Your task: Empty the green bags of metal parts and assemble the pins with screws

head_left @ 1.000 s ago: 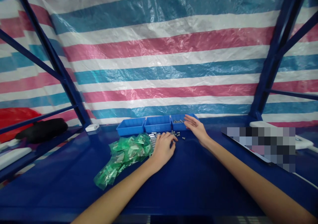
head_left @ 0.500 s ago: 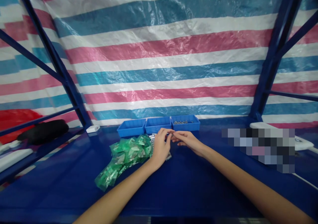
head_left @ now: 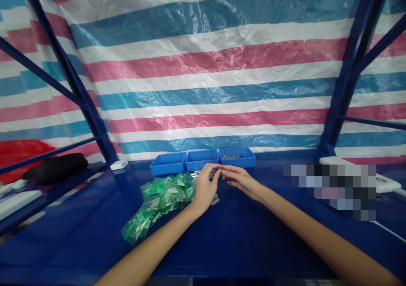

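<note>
My left hand (head_left: 207, 186) and my right hand (head_left: 240, 180) meet fingertip to fingertip over the middle of the table, just in front of the blue bins. Both are closed in a pinch on something too small to make out between them. Shiny metal pieces (head_left: 194, 175) lie beside and partly under my left hand; another metal end (head_left: 215, 199) shows by its wrist. Left of that hand is a heap of green plastic packets (head_left: 168, 196). Small metal parts (head_left: 233, 156) lie in the right-hand blue bin (head_left: 250, 161).
Two more blue bins, the left (head_left: 168, 167) and the middle one (head_left: 202, 164), stand in the row. A small white box (head_left: 119, 164) sits at the back left. A white device (head_left: 388, 183) and a blurred-out patch are at the right. Blue posts (head_left: 341, 81) flank the table.
My right fingers have shifted slightly and their tips now reach closer over the left fingertips. The left hand has barely moved.
</note>
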Demonstrator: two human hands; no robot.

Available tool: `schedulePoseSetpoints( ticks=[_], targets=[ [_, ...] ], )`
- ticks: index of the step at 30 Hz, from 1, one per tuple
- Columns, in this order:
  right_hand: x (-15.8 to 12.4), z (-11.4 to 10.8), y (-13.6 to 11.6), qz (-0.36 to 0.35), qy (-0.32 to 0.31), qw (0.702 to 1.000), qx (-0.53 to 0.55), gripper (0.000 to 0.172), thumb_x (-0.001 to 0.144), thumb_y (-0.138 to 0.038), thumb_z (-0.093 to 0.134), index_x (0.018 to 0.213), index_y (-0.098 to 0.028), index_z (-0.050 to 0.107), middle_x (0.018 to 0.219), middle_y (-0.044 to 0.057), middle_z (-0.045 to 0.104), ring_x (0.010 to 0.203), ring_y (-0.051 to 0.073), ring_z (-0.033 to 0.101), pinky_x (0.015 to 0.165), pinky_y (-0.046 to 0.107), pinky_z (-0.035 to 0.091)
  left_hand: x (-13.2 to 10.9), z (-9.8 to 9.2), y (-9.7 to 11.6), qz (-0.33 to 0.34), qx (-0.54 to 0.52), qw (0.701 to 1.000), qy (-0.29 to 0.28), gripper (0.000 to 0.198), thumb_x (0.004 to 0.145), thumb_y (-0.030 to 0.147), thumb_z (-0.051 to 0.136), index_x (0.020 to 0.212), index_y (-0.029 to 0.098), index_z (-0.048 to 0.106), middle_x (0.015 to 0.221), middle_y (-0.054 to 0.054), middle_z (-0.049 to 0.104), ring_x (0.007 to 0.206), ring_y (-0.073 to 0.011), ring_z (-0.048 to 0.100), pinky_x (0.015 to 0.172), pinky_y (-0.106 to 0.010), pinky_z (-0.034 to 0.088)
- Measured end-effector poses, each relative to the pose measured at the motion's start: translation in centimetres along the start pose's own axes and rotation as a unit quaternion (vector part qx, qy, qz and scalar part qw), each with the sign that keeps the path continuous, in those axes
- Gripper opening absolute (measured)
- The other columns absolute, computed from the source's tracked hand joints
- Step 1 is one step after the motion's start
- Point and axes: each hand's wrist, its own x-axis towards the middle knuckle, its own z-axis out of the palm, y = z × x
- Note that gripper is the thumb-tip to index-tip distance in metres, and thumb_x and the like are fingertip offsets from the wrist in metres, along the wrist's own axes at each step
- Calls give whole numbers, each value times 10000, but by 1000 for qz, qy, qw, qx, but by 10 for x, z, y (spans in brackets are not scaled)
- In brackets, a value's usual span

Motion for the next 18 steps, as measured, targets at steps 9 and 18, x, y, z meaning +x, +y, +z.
schedulePoseSetpoints(
  ticks=[9,18],
  targets=[
    [-4,4,-8,-11,31,998,-50,327,661,-329,697,969,-220,692,1008,50,668,805,121,583,624,196,441,-1,2,-4,6,16,1000,0,112,820,203,509,890,185,594,846,-20,618,752,-142,551,756,-290,415],
    [1,1,1,-26,60,994,-84,333,630,-342,714,939,-218,701,878,29,688,717,108,574,597,207,413,-2,6,-7,-18,0,1000,-19,248,766,174,549,1005,190,483,828,4,600,700,-122,527,731,-278,404]
  ],
)
